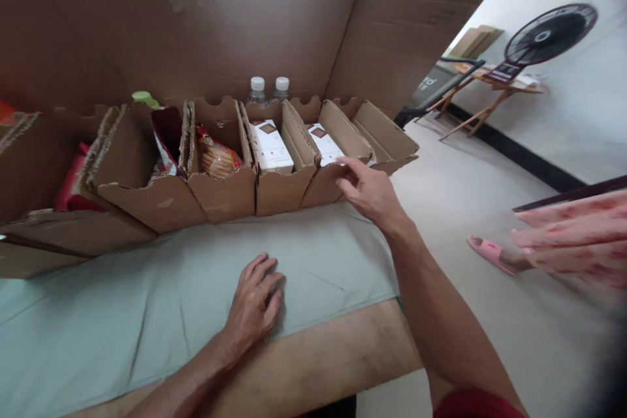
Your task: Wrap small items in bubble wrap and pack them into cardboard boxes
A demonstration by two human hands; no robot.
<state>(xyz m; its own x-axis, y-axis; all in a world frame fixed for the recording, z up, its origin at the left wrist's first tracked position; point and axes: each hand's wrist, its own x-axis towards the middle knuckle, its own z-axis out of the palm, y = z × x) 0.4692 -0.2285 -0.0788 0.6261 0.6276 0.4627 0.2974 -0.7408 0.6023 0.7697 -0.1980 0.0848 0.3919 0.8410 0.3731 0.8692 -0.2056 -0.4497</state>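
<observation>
My right hand [369, 197] is at the front rim of a cardboard bin [326, 181] on the right, its index finger over the near end of a white box [324, 144] inside. Its fingers are apart and I see nothing held; whether the fingertip touches the box, I cannot tell. My left hand [255, 297] lies on the pale green cloth [196, 294], fingers loosely spread, holding nothing. In the neighbouring bin to the left sits a similar white box [271, 145]. Further left, another bin contains a bag of light brown snacks [218, 155].
Red packets [76, 176] lie in a left bin. Two clear bottles with white caps [257, 86] stand behind the row, before a tall cardboard panel [245, 19]. The wooden table edge [337, 356] faces me. On the right are a fan [548, 39] and a person's foot in a pink slipper [490, 253].
</observation>
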